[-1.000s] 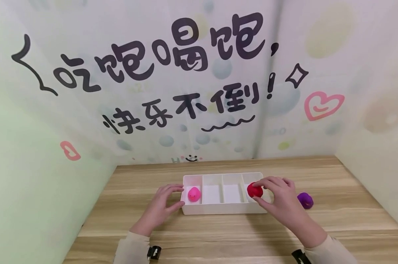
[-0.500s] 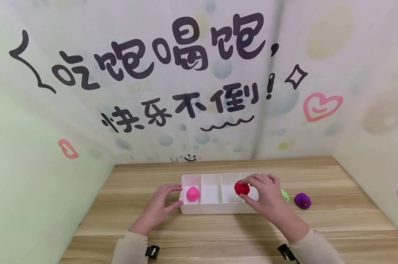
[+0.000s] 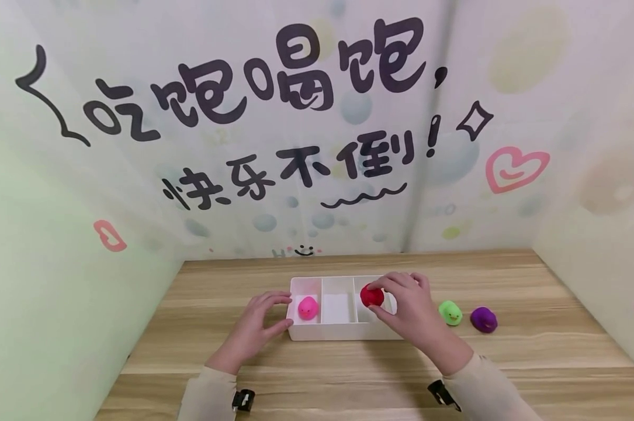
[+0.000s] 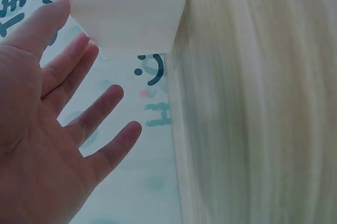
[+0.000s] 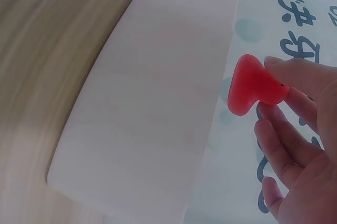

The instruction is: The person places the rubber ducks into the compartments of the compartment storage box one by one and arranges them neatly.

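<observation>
A white divided tray (image 3: 348, 331) stands on the wooden table. In its leftmost compartment sits a pink toy duck (image 3: 308, 308). My left hand (image 3: 256, 327) touches the tray's left end with thumb and fingertips; in the left wrist view its fingers (image 4: 100, 113) are spread and fairly straight. Between thumb and fingers my right hand (image 3: 413, 310) pinches a red toy duck (image 3: 371, 296), over the third compartment from the left. The right wrist view has the red duck (image 5: 253, 87) above the tray's rim, its base facing the tray. That hand covers most of the rightmost compartment.
To the right of the tray, a green toy duck (image 3: 450, 313) and a purple toy duck (image 3: 484, 320) rest on the table (image 3: 348, 380). A printed curtain wall (image 3: 295, 234) closes off the back, with side walls left and right.
My right hand has carried the red duck leftward from the rightmost compartment to over the third one, uncovering the green duck. The left hand stays at the tray's end.
</observation>
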Motion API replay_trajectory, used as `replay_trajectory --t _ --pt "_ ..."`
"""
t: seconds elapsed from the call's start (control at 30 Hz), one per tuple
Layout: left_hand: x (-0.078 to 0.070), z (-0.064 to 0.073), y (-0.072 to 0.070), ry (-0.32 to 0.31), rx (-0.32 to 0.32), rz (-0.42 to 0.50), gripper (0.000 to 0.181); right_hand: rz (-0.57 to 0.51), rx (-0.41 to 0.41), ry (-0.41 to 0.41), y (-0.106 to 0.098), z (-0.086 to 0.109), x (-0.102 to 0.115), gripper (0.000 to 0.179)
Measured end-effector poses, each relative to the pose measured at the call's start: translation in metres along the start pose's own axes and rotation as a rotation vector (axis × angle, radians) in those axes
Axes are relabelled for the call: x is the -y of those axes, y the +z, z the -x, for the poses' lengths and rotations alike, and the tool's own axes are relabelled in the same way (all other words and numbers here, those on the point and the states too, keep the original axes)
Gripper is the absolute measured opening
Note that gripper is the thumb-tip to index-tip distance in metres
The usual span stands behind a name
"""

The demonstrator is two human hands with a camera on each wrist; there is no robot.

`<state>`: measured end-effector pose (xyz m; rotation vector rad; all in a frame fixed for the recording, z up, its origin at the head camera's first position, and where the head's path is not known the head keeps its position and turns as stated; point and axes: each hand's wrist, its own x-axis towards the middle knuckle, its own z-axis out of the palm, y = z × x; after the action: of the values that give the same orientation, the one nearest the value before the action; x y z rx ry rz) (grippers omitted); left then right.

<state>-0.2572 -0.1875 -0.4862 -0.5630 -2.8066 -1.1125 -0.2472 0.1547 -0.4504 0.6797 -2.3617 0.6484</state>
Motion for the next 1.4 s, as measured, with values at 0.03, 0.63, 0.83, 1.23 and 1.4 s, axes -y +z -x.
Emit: replay_trajectory --t 0.03,0.63,0.83,1.23,1.4 --pt "0.000 0.000 0.000 0.000 0.001 -0.001 0.043 0.002 0.004 0.004 0.001 -0.001 0.001 0.038" --pt "0.000 0.000 -0.001 0.000 0.001 0.001 0.042 -0.006 0.104 0.078 0.018 -0.017 0.013 0.038" --pt "-0.002 0.000 -0.001 -0.010 0.001 0.008 0.042 -0.033 0.138 0.103 0.025 -0.020 0.016 0.037" --pt "-0.001 0.000 0.000 0.005 -0.004 0.012 0.043 -0.047 0.185 0.109 0.042 -0.025 0.022 0.037" --pt "-0.001 0.000 0.001 0.009 -0.017 0.010 0.042 -0.041 0.187 0.076 0.049 -0.026 0.024 0.036"
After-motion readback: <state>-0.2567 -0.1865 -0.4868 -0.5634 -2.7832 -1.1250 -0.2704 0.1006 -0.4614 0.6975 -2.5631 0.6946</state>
